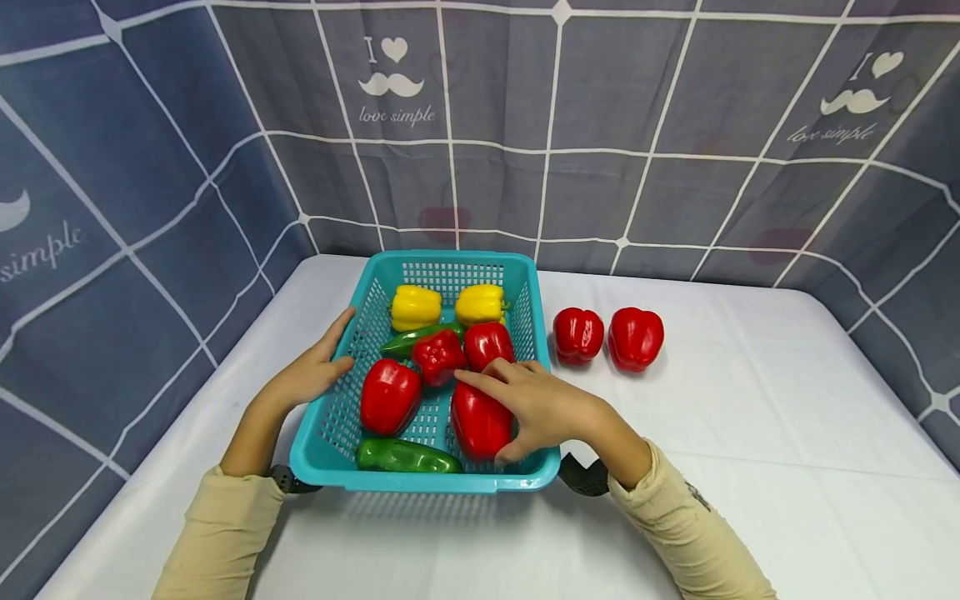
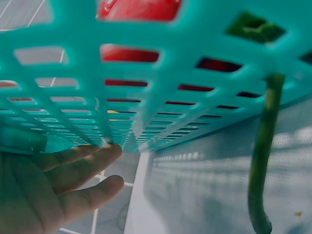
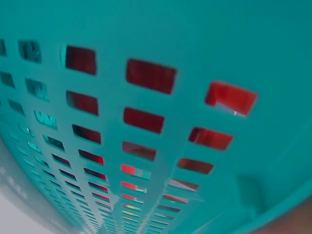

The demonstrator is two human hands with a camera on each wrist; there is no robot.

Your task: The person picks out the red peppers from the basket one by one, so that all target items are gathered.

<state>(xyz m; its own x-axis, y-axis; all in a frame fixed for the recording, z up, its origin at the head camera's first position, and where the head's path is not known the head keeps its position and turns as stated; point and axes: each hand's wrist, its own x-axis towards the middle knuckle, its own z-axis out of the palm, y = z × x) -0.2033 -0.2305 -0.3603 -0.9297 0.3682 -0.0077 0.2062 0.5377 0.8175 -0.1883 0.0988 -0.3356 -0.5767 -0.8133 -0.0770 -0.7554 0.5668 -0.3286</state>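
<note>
A turquoise plastic basket [image 1: 495,482] stands on a white-covered table. My right hand [image 1: 536,406] reaches over its right rim and grips a large red bell pepper [image 1: 476,425] in the front right corner, thumb on the near side. My left hand [image 1: 311,372] rests at the left rim; the left wrist view shows its fingers [image 2: 92,195] straight along the basket's outer wall. Around the held pepper lie another big red bell pepper [image 1: 390,397], two smaller red ones [image 1: 438,357] and a long green pepper [image 1: 408,457]. In the right wrist view, the basket wall [image 3: 161,39] hides my hand's grasp.
Two yellow bell peppers [image 1: 416,308] and a slim green pepper [image 1: 408,340] lie farther back in the basket. Outside, right of it, sit two red bell peppers [image 1: 578,336]. A green stem [image 2: 265,156] pokes through the basket's wall. Grey checked cloth [image 1: 600,100] hangs behind the table.
</note>
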